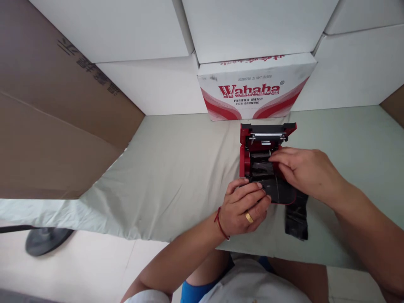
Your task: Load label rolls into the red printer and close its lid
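Note:
A small red device [244, 145] with its lid open and a metal bar near the hinge sits on a pale cloth-covered table. A strip of black plastic film [277, 189] runs out of its bay and hangs over the front, its end lying on the cloth. My left hand [244, 208], wearing a gold ring and a red string bracelet, pinches the film at the device's near left corner. My right hand [304, 170] lies over the device's right side, fingertips pressed on the film inside the bay.
A white and red "Wahaha" carton [255, 90] stands just behind the device among plain white boxes [151, 86]. Brown cardboard [47, 126] walls the left side. The pale cloth [176, 168] drapes over the near edge. A dark round base [44, 240] rests on the floor at lower left.

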Demonstrator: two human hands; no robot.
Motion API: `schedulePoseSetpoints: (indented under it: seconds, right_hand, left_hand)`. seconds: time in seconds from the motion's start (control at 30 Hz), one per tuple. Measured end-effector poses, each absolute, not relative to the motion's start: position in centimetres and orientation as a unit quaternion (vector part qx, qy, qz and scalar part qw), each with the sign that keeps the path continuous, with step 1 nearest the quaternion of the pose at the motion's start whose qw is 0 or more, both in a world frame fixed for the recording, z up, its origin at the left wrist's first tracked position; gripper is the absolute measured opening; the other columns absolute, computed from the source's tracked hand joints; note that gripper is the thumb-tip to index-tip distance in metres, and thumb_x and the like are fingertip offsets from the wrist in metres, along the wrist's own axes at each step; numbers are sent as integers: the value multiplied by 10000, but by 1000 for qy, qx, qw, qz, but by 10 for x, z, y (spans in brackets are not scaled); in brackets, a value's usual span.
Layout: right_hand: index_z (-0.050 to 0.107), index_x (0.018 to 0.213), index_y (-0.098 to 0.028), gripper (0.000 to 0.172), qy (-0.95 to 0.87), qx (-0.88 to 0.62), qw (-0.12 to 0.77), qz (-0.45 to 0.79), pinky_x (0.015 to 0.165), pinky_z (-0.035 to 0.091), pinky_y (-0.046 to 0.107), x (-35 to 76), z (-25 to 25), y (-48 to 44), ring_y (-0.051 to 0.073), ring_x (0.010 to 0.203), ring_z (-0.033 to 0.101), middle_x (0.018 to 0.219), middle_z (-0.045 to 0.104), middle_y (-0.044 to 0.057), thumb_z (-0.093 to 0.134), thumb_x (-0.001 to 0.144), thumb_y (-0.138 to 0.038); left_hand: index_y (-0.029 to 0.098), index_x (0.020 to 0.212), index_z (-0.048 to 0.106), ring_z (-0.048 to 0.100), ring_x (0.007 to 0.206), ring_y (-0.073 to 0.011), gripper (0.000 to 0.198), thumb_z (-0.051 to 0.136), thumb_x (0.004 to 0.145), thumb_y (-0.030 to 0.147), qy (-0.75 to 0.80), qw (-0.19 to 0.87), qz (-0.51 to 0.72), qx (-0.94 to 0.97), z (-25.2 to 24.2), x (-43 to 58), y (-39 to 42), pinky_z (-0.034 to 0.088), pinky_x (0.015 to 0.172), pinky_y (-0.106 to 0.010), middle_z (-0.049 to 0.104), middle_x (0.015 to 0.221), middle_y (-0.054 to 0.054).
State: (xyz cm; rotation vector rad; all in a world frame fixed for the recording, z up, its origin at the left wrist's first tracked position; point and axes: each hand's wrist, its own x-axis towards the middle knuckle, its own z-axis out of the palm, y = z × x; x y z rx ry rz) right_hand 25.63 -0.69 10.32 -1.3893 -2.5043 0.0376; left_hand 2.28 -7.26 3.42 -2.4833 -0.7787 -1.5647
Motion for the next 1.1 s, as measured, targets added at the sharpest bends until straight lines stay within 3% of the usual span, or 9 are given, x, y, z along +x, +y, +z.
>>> schedulePoseSetpoints:
  seconds: [0.17, 0.3, 0.43, 0.53, 0.67, 0.8, 0.9, 1.1]
  right_hand:
    - [872, 1067, -277, 380, -869, -487, 83, -17, 666, 615, 394, 251, 103, -9, 280, 961, 845, 1310, 843, 34, 506, 1024, -185]
    - [863, 1130, -257, 416, -860, -487, 141, -58, 668, 623, 387, 247, 108, -16, 261, 939, 847, 1309, 843, 26, 459, 1065, -178]
    - [856, 1215, -246, 442, -861, -479, 166, -40, 780, 668, 406, 251, 108, -18, 267, 1033, 849, 1321, 843, 20, 437, 1083, -200]
    - [847, 1278, -279, 459, -877, -468, 106, 29, 901, 685, 436, 252, 105, -13, 274, 1127, 837, 1338, 836, -15, 459, 1049, -188]
    - [846, 1293, -333, 462, -872, -484, 37, 58, 910, 685, 426, 247, 106, -8, 276, 1135, 836, 1343, 831, -29, 512, 1013, -181]
    - [847, 1296, -294, 450, -869, -482, 104, 32, 949, 672, 396, 245, 110, -9, 263, 1172, 825, 1310, 847, 14, 500, 1031, -189]
    - [850, 1284, -272, 452, -858, -501, 117, -14, 853, 681, 417, 251, 109, -9, 285, 1100, 843, 1317, 844, 41, 476, 1038, -211]
    - [868, 1140, -328, 376, -861, -506, 36, -42, 588, 575, 391, 256, 110, -5, 285, 759, 829, 1154, 883, 28, 552, 982, -201]
  left_hand:
    - [178, 1135, 749, 759, 1153, -184, 194, 604, 1004, 180, -250, 51, -518, -816, 33, 23, -73, 522, 1191, -388, 836, 980, -38]
    - [180, 1141, 747, 762, 1150, -183, 199, 609, 997, 180, -249, 52, -519, -816, 33, 22, -73, 524, 1191, -386, 836, 979, -39]
    - [196, 1152, 744, 763, 1161, -184, 193, 632, 995, 195, -252, 50, -513, -819, 33, 22, -73, 524, 1191, -390, 842, 986, -34]
    - [186, 1146, 745, 764, 1160, -185, 186, 630, 1000, 196, -253, 51, -513, -819, 33, 21, -74, 520, 1200, -389, 844, 982, -38]
    - [186, 1176, 747, 765, 1208, -179, 223, 613, 998, 190, -253, 46, -508, -822, 34, 21, -74, 493, 1240, -384, 857, 1029, -42]
    - [186, 1210, 740, 757, 1260, -177, 250, 578, 1020, 199, -251, 40, -490, -834, 34, 20, -74, 460, 1281, -389, 871, 1114, -40]
    - [192, 1204, 739, 758, 1257, -175, 234, 589, 1025, 207, -251, 41, -492, -832, 34, 20, -74, 473, 1272, -386, 873, 1108, -35]
    - [185, 1208, 738, 769, 1237, -183, 226, 600, 1035, 229, -253, 45, -491, -833, 35, 19, -74, 501, 1252, -392, 877, 1118, -32]
